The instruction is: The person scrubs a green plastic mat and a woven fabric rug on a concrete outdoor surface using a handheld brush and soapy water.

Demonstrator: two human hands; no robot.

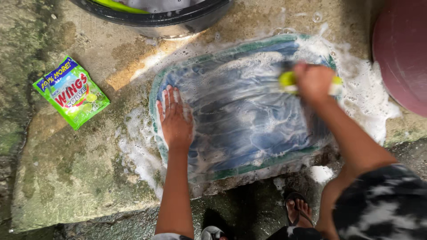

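Nearest me, my sandalled foot (pixel 299 210) stands below the slab (pixel 75 169). On the slab, the soapy blue cloth (pixel 240 115) lies with its long axis running left to right. My left hand (pixel 175 120) presses flat, fingers spread, on its left end. My right hand (pixel 314 82) clenches a yellow-green brush (pixel 288 80) at the far right corner. A green packet (pixel 71 92) lies well left.

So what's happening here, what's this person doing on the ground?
A person is washing a soapy blue cloth with a green border, spread flat on a wet stone slab. Their left hand presses flat on the cloth's left end, while the right hand grips a yellow-green scrub brush at the cloth's far right part. Suds cover the cloth and spill around it. A green detergent sachet lies to the left, and a dark basin sits beyond.
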